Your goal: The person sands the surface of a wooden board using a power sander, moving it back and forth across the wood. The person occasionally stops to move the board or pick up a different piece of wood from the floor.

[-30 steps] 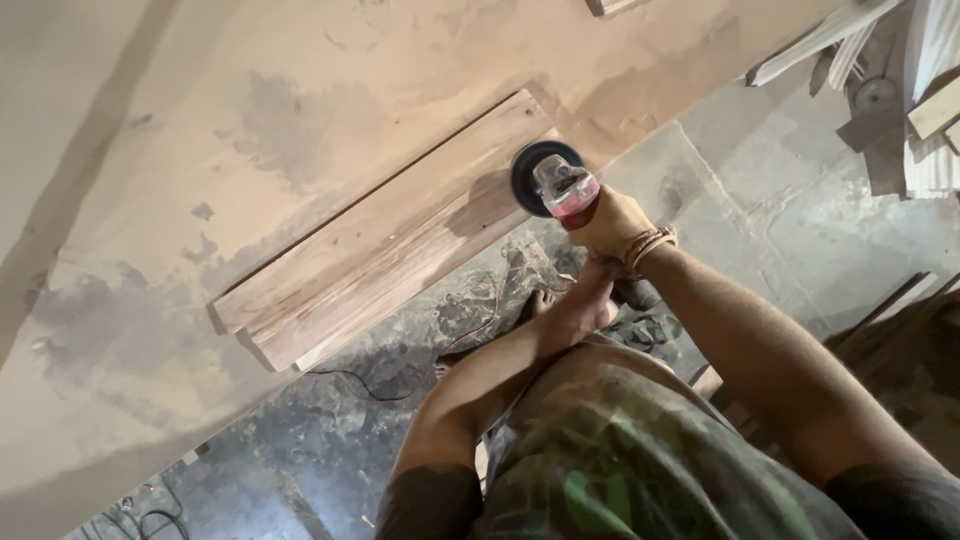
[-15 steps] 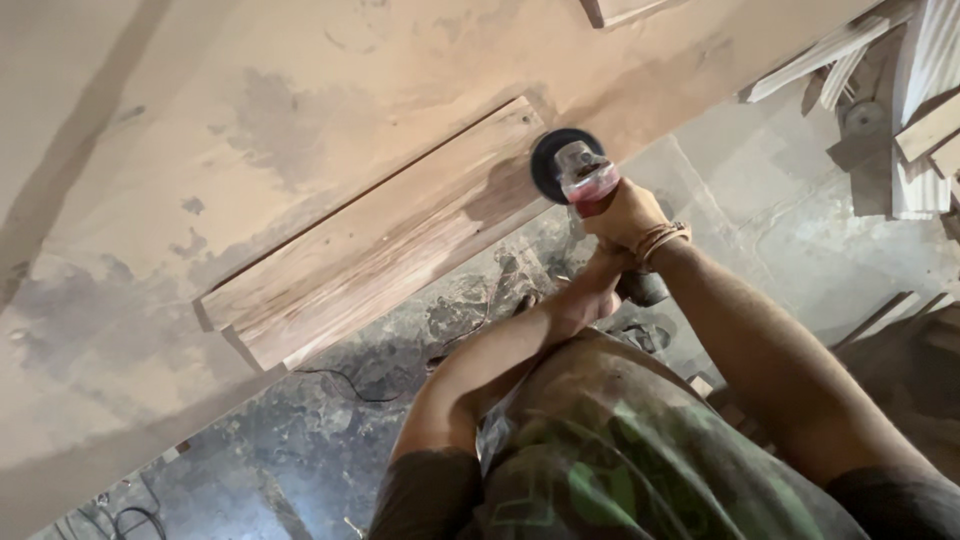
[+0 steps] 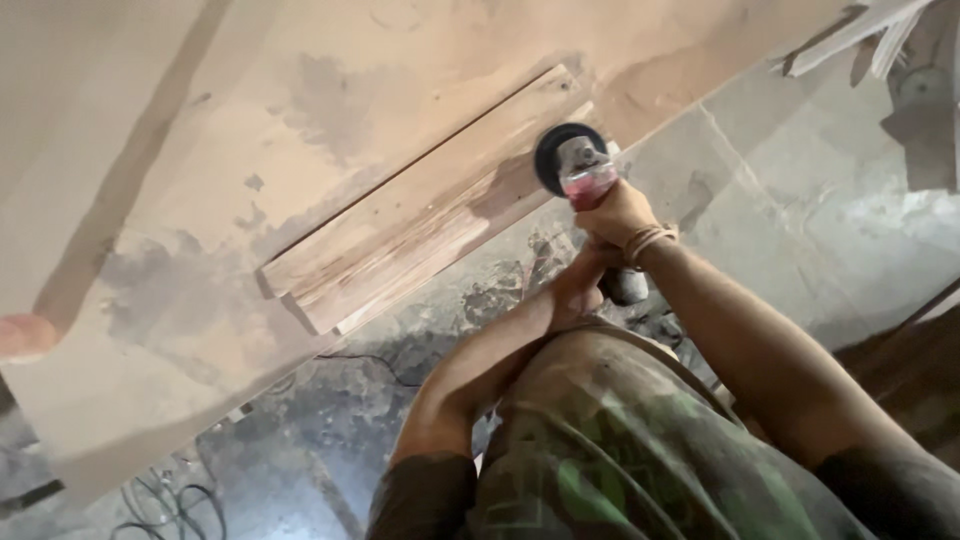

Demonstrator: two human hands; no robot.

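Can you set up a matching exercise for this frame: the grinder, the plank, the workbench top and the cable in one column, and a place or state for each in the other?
Things:
1. angle grinder
2. wooden plank
3. workbench top
4. black cable

Places or states:
A. coated in pale dust, carrying the work piece
B. looped on the floor at lower left
C. gripped by the right hand, with the left hand at its rear
D. lying flat along the bench edge, its end under the disc

Pairs: 1-C, 2-D, 3-A, 4-B
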